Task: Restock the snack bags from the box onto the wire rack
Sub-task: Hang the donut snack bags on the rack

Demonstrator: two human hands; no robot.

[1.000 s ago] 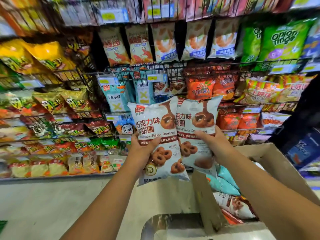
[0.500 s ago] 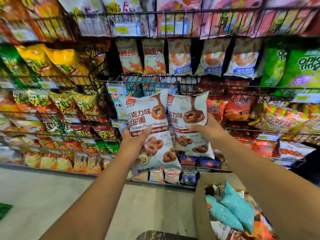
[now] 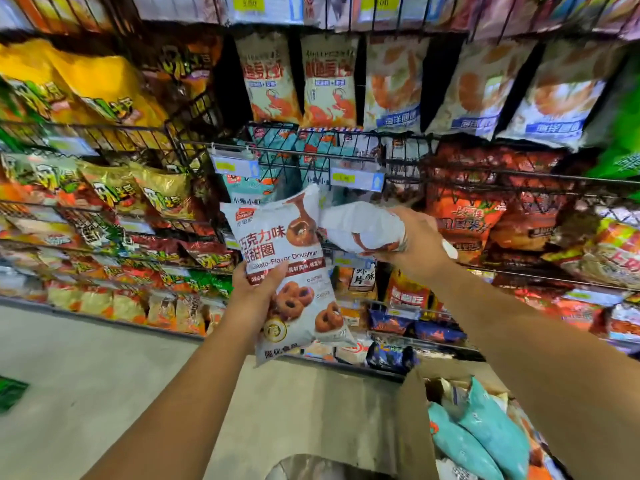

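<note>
Newly tipped sideways under the wire rack [image 3: 311,155]: right hand's [image 3: 420,240] seemingly light, crushable doughnut bag [image 3: 360,230], gripped mid-body; left hand's [image 3: 254,296] upright bag [image 3: 277,244] gripped likewise.

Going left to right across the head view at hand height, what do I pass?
Gold foil snack bags → upright white chocolate doughnut bag → sideways white doughnut bag → right hand → orange-red snack bags.

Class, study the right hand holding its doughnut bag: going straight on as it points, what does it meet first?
Probably the left bag, in the left hand: its upper corner sits beside the right bag in the right hand. Behind, the wire rack. Depth unclear.
</note>
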